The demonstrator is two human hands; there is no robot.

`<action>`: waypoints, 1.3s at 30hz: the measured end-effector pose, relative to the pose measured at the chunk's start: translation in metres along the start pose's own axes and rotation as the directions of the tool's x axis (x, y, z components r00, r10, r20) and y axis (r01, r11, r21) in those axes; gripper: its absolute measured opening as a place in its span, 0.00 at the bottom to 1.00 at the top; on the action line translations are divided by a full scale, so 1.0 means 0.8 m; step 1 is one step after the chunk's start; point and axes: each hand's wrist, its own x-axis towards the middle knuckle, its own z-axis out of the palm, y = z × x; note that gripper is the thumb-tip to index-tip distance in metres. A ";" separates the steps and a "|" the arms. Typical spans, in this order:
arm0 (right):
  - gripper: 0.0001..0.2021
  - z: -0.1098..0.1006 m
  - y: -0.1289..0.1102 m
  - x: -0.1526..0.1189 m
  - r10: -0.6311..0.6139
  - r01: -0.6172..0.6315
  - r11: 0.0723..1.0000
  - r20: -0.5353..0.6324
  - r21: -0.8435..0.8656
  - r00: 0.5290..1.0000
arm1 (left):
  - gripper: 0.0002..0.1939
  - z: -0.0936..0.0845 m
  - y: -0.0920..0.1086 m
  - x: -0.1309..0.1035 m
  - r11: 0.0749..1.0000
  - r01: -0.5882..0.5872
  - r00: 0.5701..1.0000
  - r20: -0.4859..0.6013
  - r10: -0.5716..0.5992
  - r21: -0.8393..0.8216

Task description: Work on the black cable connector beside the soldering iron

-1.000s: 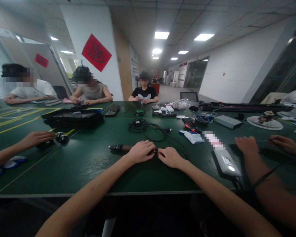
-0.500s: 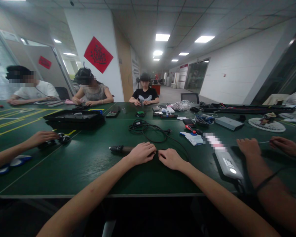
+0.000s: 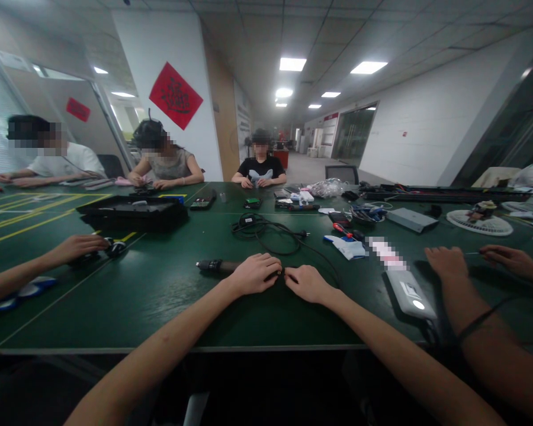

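Observation:
An electric screwdriver (image 3: 222, 267) with a dark brown body, black collar and silver tip lies sideways on the green table, its tip pointing left. My left hand (image 3: 258, 274) is closed over its rear end, fingers wrapped down around it. Close beside, my right hand (image 3: 308, 284) pinches the end of a black cable (image 3: 333, 265), the fingertips facing the screwdriver's rear. The small end in those fingers is mostly hidden. Beyond both hands, the cable lies in loose loops with a black power adapter (image 3: 249, 219) and a plug (image 3: 304, 234).
A black tray (image 3: 133, 208) stands at the left back. Right of my hands lie a blue-and-white packet (image 3: 349, 247), a red-handled tool (image 3: 341, 229) and a white power bank-like device (image 3: 411, 296). Co-workers' hands (image 3: 82, 247) are at both sides; several people sit opposite.
Both hands stay in nearly the same place, with only slight movement at the fingertips. The view has shifted a little.

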 end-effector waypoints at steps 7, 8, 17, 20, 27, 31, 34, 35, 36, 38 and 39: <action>0.15 0.001 0.001 0.001 -0.008 0.008 1.000 0.005 0.007 1.000 | 0.10 -0.002 0.001 0.000 0.999 0.050 0.999 0.016 -0.051 0.010; 0.15 0.001 0.000 0.001 -0.009 0.009 1.000 0.003 0.008 1.000 | 0.11 -0.002 0.001 0.000 0.999 0.049 0.999 0.015 -0.049 0.006; 0.15 -0.004 -0.002 0.000 -0.002 0.002 1.000 0.015 0.018 1.000 | 0.11 -0.003 0.002 0.001 0.998 0.058 0.998 0.025 -0.058 0.007; 0.15 -0.003 -0.001 0.000 -0.009 0.009 1.000 0.003 0.028 1.000 | 0.12 -0.004 0.002 0.001 0.999 0.035 0.999 0.035 -0.035 -0.002; 0.15 -0.002 0.001 0.000 -0.023 0.023 0.999 -0.015 0.025 1.000 | 0.12 -0.005 0.002 0.001 0.998 0.061 0.997 0.046 -0.062 0.029; 0.15 -0.002 0.001 0.000 -0.023 0.023 0.999 -0.008 0.030 1.000 | 0.11 -0.006 0.003 0.001 0.999 0.030 0.998 0.048 -0.030 0.015; 0.15 -0.002 0.000 0.000 -0.015 0.015 1.000 -0.002 0.023 1.000 | 0.10 -0.006 0.004 0.002 0.998 0.049 0.997 0.051 -0.050 0.028; 0.14 -0.002 0.000 0.001 -0.009 0.009 1.000 0.001 0.020 1.000 | 0.10 -0.007 0.005 0.002 0.998 0.059 0.997 0.050 -0.061 0.029; 0.14 -0.002 0.000 0.001 -0.004 0.004 1.000 0.005 0.016 1.000 | 0.11 -0.007 0.005 0.003 0.998 0.064 0.997 0.049 -0.065 0.026; 0.15 -0.002 0.000 0.000 0.001 -0.001 1.000 0.013 0.010 1.000 | 0.11 -0.008 0.006 0.003 0.998 0.057 0.997 0.048 -0.058 0.018; 0.15 -0.003 0.000 0.000 0.001 -0.001 1.000 0.017 0.008 1.000 | 0.11 -0.009 0.007 0.003 0.998 0.053 0.997 0.048 -0.054 0.015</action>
